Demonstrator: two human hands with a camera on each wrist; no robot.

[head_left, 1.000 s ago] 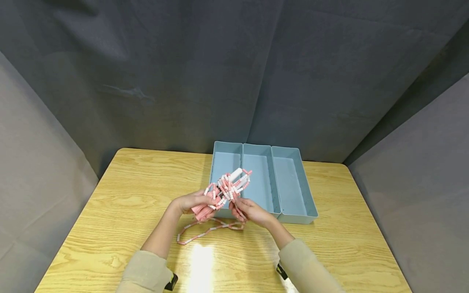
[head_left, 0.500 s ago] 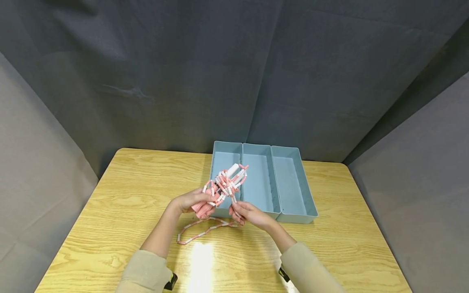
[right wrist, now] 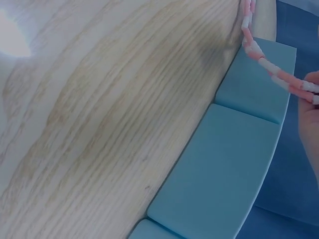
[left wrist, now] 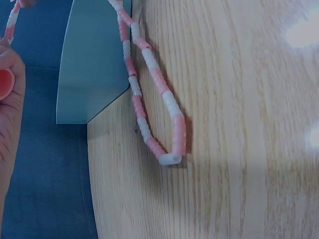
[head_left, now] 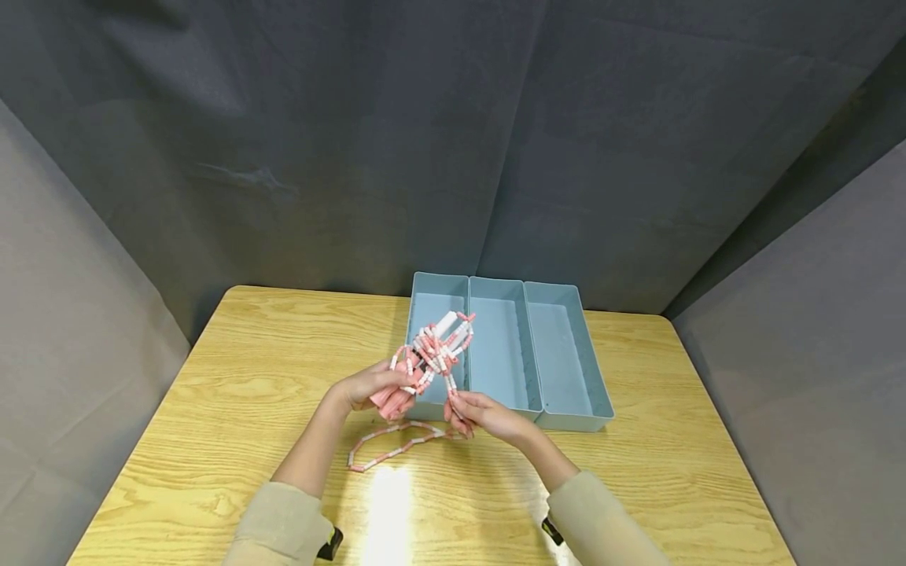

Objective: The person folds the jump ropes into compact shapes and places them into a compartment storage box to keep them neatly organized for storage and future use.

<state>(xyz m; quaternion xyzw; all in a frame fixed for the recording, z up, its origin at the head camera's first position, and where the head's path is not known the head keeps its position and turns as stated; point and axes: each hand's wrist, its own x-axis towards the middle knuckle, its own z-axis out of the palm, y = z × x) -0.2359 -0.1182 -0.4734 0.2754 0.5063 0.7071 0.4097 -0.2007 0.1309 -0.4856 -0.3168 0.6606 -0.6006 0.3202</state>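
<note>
With 12 o'clock at the far side of the table point(head_left: 248, 377), I hold up a bundled pink-and-white beaded rope point(head_left: 437, 350) over the near end of the leftmost bin point(head_left: 436, 303), one of three blue-grey bins standing side by side. My left hand point(head_left: 368, 387), at 8 o'clock of the bundle, grips the pink handles point(head_left: 392, 402), thumb laid along the top. The bundle's long axis runs from about half past seven to half past one: the handles' blunt ends face back toward me, while the white rods point(head_left: 446, 322) point away to half past one, beaded coils wound round the middle. My right hand point(head_left: 484, 413), at 5 o'clock, pinches a doubled length of beads between thumb and fingers. Toward 6 and 7 o'clock stretches a long, narrow loop point(head_left: 397, 451) of the same beads, its rounded end toward 8; I cannot tell whether it touches the wood or hangs just above. A dark curtain point(head_left: 318, 157) fills 12 o'clock behind the table.
</note>
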